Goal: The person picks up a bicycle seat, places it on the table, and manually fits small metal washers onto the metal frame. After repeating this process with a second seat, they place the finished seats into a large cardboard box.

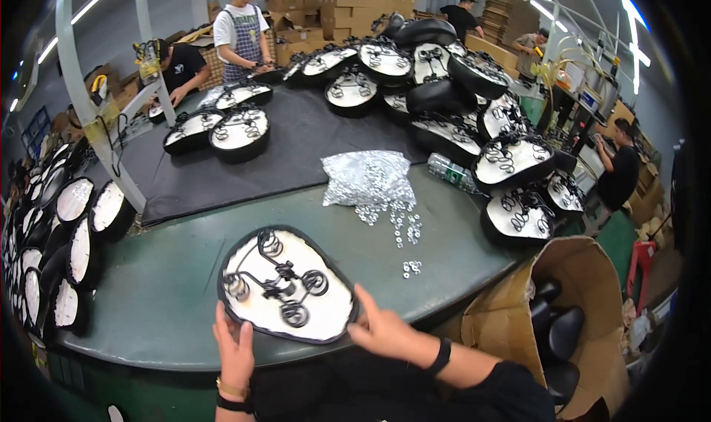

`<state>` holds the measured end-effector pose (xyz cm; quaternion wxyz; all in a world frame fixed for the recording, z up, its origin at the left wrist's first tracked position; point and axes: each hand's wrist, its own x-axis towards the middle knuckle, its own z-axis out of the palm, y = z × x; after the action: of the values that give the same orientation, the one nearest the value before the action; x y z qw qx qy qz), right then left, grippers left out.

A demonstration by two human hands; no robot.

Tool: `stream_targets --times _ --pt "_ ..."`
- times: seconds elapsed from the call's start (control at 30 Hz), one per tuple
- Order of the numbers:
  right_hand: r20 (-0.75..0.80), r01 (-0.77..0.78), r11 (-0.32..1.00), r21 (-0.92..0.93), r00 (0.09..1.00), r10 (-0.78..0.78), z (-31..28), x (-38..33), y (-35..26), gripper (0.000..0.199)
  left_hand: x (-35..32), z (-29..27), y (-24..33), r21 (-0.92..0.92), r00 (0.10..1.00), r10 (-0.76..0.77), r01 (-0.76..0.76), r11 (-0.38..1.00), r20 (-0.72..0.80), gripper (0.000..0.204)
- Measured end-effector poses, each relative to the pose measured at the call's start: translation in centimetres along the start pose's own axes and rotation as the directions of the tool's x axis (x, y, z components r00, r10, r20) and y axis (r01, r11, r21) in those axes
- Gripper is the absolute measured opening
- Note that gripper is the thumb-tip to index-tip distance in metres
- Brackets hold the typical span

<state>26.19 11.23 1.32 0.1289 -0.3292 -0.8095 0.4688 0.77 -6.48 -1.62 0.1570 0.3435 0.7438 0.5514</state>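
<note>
A bicycle saddle (pixel 287 287) lies upside down on the green tabletop in front of me. Its white underside faces up, with black coil springs and a bracket on it. My left hand (pixel 235 348) grips the near left edge, thumb on the rim and fingers along the side. On the right edge rests my right hand (pixel 381 333), its fingers curled against the black rim and partly hidden. Farther back, a plastic bag (pixel 363 176) of small metal nuts has spilled. Loose nuts (pixel 406 229) trail from it toward me.
Upturned saddles are piled high (pixel 444 89) at the back right, beside a plastic bottle (pixel 452 172). More saddles (pixel 81 229) stack at left. A cardboard box (pixel 503 311) with black saddles stands by the right table edge. Several people work around the table.
</note>
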Motion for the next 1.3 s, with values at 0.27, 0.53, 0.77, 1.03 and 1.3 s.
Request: stream_targets --times 0.27,0.53,0.77,1.03,1.3 --pt "-0.553 0.138 0.917 -0.373 0.761 -0.339 -4.4 -1.1 7.0 0.009 4.0 1.4 -0.2 -0.26 0.998 0.042 -0.028 0.965 0.048 0.064" --pt "-0.547 -0.017 0.895 -0.447 0.797 -0.258 -6.6 2.3 11.2 0.011 -0.5 3.0 -0.3 -0.129 0.99 0.091 -0.077 0.989 0.104 0.087" --pt "-0.107 -0.29 0.921 -0.26 0.957 0.271 -7.1 1.4 7.3 0.012 0.3 2.3 0.7 -0.168 0.986 0.056 -0.03 0.985 0.156 0.089" --pt "-0.346 0.038 0.921 -0.387 0.92 -0.183 -4.9 -0.1 8.4 0.01 0.3 2.9 1.3 -0.026 0.977 0.1 -0.097 0.995 0.188 0.082" --pt "-0.483 0.263 0.953 -0.151 0.821 -0.303 -3.2 -1.2 2.5 0.014 -4.8 5.7 2.9 0.077 0.947 0.108 -0.138 0.987 0.302 0.1"
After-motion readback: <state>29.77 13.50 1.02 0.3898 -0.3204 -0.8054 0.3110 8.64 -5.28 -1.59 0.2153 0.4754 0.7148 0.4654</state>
